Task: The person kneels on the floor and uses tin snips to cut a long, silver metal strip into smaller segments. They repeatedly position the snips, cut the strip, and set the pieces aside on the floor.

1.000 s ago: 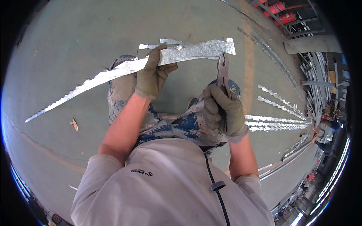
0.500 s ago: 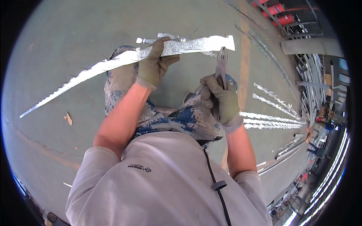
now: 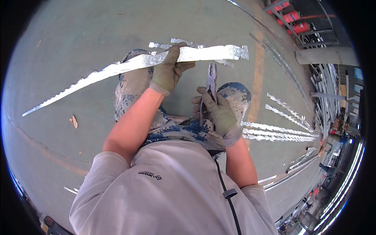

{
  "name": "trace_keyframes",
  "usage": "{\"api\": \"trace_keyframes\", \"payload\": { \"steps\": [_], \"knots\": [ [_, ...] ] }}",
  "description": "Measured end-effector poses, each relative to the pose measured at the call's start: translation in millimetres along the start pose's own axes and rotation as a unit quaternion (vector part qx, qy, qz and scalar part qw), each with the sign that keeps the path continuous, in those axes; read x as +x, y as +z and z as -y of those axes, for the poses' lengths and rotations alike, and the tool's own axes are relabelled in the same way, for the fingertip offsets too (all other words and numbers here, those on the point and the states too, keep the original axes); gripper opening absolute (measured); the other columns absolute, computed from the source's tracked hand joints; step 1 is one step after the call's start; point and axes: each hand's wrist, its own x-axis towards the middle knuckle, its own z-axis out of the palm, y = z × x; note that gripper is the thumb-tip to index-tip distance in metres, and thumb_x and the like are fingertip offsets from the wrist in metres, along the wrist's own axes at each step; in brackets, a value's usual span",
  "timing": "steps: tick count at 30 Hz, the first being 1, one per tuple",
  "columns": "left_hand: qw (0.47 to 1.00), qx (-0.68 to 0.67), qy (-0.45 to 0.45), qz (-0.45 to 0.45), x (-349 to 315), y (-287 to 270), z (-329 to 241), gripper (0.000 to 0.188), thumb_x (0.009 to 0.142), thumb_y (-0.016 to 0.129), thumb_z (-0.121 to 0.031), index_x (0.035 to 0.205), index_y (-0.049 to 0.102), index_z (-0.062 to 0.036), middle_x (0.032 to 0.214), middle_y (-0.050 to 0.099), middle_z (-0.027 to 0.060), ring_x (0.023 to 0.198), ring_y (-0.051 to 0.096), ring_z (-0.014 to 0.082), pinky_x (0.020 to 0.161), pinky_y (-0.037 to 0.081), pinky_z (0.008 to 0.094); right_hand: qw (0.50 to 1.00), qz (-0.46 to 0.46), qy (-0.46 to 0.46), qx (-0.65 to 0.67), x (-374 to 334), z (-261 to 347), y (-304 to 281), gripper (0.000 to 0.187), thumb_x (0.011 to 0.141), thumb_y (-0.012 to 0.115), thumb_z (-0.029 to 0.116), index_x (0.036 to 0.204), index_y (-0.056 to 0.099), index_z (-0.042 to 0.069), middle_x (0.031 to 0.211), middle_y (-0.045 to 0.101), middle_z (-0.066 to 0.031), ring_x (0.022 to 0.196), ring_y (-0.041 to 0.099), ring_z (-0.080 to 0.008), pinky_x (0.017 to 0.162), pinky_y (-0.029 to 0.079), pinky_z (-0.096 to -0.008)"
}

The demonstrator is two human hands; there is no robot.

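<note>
A long shiny metal strip (image 3: 125, 64) with a jagged edge reaches across in front of me, its narrow end far to the left. My left hand (image 3: 166, 75), in a dull green glove, is closed around it nearer its wide right end. Behind that end, smaller metal pieces (image 3: 158, 45) stick out; whether they are joined to the strip I cannot tell. In my gloved right hand (image 3: 222, 116) is a pair of pliers (image 3: 211, 76), jaws pointing away from me. The jaws are just below the strip and apart from it.
Several jagged metal strips (image 3: 280, 132) lie on the floor to the right. Beyond them are a rack with stacked lengths of metal (image 3: 327, 88) and red fire extinguishers (image 3: 290, 17). A dry leaf (image 3: 74, 121) lies on the floor (image 3: 78, 31) at left.
The pliers have moved left and toward me, away from the strip's right end. My left hand and the strip sit slightly farther right in view.
</note>
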Motion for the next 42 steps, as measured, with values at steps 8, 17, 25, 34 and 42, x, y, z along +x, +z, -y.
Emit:
{"api": "trace_keyframes", "payload": {
  "steps": [8,17,25,34,42],
  "knots": [
    [1.0,-0.008,0.006,0.014,0,1,0,0.041,0.111,0.055,-0.032,0.137,0.059,-0.0009,0.119,0.073,0.0133,0.104,0.076,0.0242,0.091,0.066,0.0398,0.999,-0.01,0.004,-0.051,6,2,11,0.046,0.11,0.059,0.031,0.148,0.052,0.005,0.114,0.069,-0.0098,0.085,0.066,-0.0131,0.059,0.052,-0.0275],
    [1.0,-0.017,-0.012,0.003,2,1,0,0.041,0.111,0.054,-0.032,0.137,0.059,-0.0009,0.12,0.073,0.0128,0.105,0.076,0.0245,0.092,0.066,0.0419,0.992,-0.048,-0.047,-0.106,16,-10,14,0.047,0.11,0.057,0.031,0.147,0.052,0.003,0.11,0.068,-0.006,0.084,0.064,-0.0126,0.067,0.053,-0.027],
    [1.0,-0.014,-0.017,0.0,0,5,-2,0.042,0.111,0.053,-0.033,0.139,0.058,-0.0021,0.123,0.072,0.0127,0.108,0.075,0.025,0.096,0.065,0.0427,0.958,-0.138,-0.087,-0.234,24,-15,14,0.048,0.109,0.057,0.034,0.145,0.055,0.002,0.089,0.067,-0.0094,0.075,0.063,-0.0163,0.069,0.052,-0.0338],
    [0.999,-0.03,-0.009,0.019,-1,5,-1,0.044,0.112,0.051,-0.035,0.142,0.056,-0.0029,0.123,0.072,0.0129,0.108,0.075,0.0258,0.095,0.065,0.0428,0.864,-0.208,-0.141,-0.437,12,6,30,0.049,0.106,0.058,0.033,0.144,0.055,0.003,0.106,0.072,-0.0239,0.094,0.073,-0.0358,0.082,0.056,-0.0453],
    [0.997,-0.065,-0.017,0.037,-5,9,-5,0.042,0.111,0.055,-0.032,0.14,0.057,-0.0019,0.123,0.07,0.0132,0.108,0.074,0.0265,0.092,0.065,0.0418,0.878,-0.214,-0.137,-0.405,10,4,33,0.046,0.103,0.059,0.037,0.133,0.06,0.003,0.112,0.071,-0.0271,0.105,0.071,-0.0421,0.09,0.054,-0.0487]
  ]
}}
